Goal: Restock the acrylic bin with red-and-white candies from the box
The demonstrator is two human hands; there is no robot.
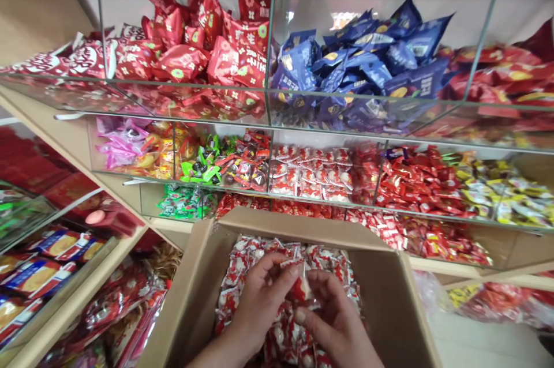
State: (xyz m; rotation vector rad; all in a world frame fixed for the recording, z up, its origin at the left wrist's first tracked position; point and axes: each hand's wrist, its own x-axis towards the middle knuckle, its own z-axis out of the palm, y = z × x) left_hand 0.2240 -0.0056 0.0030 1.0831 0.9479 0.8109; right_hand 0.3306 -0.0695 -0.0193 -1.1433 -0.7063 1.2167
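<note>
Both my hands are over an open cardboard box [385,293] full of small red-and-white wrapped candies [242,252]. Between them is one wrapped candy [300,287] in a clear, red and white wrapper. My left hand [264,293] pinches its upper left side between thumb and fingers. My right hand [331,310] has its fingers curled at the candy's right edge, with the thumb below. On the shelf beyond the box, similar red-and-white candies [315,175] lie in rows in a middle compartment.
Glass-fronted shelves hold red packets [238,56], blue packets [367,62], green candies [186,201] and yellow-and-white candies [506,189]. Glass dividers stand between compartments. At left, another shelf carries blue packaged biscuits [43,270]. The box's raised flap [298,224] is close to the lowest shelf.
</note>
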